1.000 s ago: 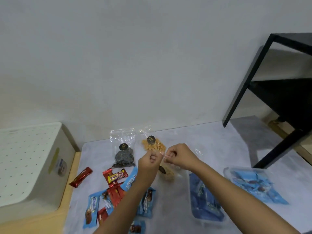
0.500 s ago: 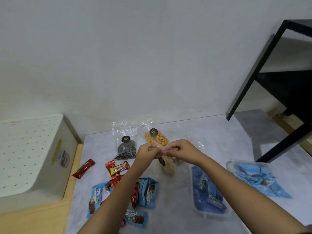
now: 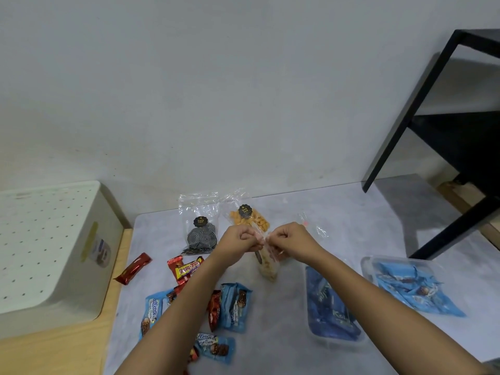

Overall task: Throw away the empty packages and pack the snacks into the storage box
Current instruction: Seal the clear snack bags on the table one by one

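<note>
My left hand (image 3: 238, 239) and my right hand (image 3: 289, 239) both pinch the top edge of a clear bag of pale snacks (image 3: 267, 266), which hangs upright just above the table. Behind it lie a clear bag of orange snacks (image 3: 250, 220) and a clear bag of black spiral snacks (image 3: 201, 234). Red bars (image 3: 134, 267) and blue wrapped snacks (image 3: 234, 307) are scattered at the front left. A clear storage box (image 3: 331, 309) with blue packs sits under my right forearm. A second clear tray (image 3: 400, 280) with blue wrappers lies at the right.
A white perforated bin (image 3: 51, 250) stands at the left on a wooden surface. A black metal shelf frame (image 3: 443, 147) rises at the right. An empty clear wrapper (image 3: 313, 226) lies behind my right hand. The wall runs along the table's back edge.
The two hands stay together at the top of the pale snack bag, working its edge. The camera view has shifted slightly.
</note>
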`<state>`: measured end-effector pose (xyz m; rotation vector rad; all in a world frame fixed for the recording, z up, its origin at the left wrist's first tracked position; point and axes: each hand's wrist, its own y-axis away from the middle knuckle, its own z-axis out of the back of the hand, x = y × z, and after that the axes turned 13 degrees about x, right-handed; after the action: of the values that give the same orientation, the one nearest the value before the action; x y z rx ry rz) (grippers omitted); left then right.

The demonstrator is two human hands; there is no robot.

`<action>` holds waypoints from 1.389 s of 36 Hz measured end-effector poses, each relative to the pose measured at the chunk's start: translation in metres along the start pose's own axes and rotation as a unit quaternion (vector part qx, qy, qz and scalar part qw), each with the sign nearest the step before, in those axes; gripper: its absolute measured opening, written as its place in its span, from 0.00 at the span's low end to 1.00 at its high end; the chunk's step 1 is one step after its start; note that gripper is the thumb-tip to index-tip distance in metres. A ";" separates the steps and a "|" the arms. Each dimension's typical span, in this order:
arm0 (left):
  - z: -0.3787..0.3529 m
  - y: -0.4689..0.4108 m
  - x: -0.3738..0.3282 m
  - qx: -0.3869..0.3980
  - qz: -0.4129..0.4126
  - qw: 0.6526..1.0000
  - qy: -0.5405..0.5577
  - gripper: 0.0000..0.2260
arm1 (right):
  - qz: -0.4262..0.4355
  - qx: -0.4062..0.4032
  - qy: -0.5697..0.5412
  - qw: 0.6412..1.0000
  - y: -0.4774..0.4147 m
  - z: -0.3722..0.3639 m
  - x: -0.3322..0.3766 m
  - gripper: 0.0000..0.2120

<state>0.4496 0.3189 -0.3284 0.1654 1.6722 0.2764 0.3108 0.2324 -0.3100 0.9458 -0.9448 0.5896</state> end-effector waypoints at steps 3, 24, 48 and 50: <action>-0.001 0.000 0.000 0.015 -0.005 1.000 0.007 0.07 | -0.010 0.005 -0.005 1.000 0.002 0.002 0.000 0.16; -0.012 -0.018 -0.001 -0.021 -0.021 1.000 0.002 0.08 | 0.089 -0.043 0.245 0.965 0.013 0.024 -0.007 0.11; -0.018 -0.027 0.065 -0.125 -0.115 0.957 -0.234 0.40 | 0.211 -0.086 0.239 0.944 -0.010 0.042 -0.043 0.12; -0.018 -0.033 0.070 -0.133 -0.122 0.950 -0.256 0.38 | 0.237 -0.094 0.240 0.937 -0.013 0.044 -0.045 0.11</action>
<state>0.4246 0.3045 -0.4026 -0.1623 1.1105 0.2439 0.2812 0.1858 -0.3434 0.3623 -0.7632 1.0626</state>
